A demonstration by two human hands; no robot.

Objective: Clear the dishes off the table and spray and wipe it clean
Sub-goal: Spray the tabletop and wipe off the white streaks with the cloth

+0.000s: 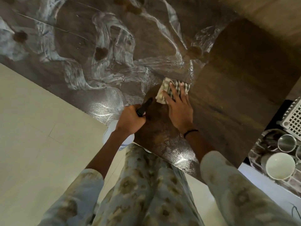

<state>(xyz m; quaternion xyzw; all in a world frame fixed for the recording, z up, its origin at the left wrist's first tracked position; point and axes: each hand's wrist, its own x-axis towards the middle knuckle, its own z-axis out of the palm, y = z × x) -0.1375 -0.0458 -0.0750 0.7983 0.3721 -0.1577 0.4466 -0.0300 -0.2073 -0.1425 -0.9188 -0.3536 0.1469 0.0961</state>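
A dark brown wooden table (236,79) fills the upper view, smeared with white streaks of spray on its left and middle. My right hand (179,110) lies flat with spread fingers on a checked cloth (166,88), pressing it onto the table near the front edge. My left hand (130,119) grips the black head of a white spray bottle (112,136), held at the table's near edge with its nozzle toward the cloth. The bottle's body is partly hidden under my wrist.
At the right edge a dish rack holds a white cup (280,165), a steel cup (287,143) and a white slotted basket (293,118). Pale floor tiles (40,128) lie left of the table. My patterned clothing fills the bottom.
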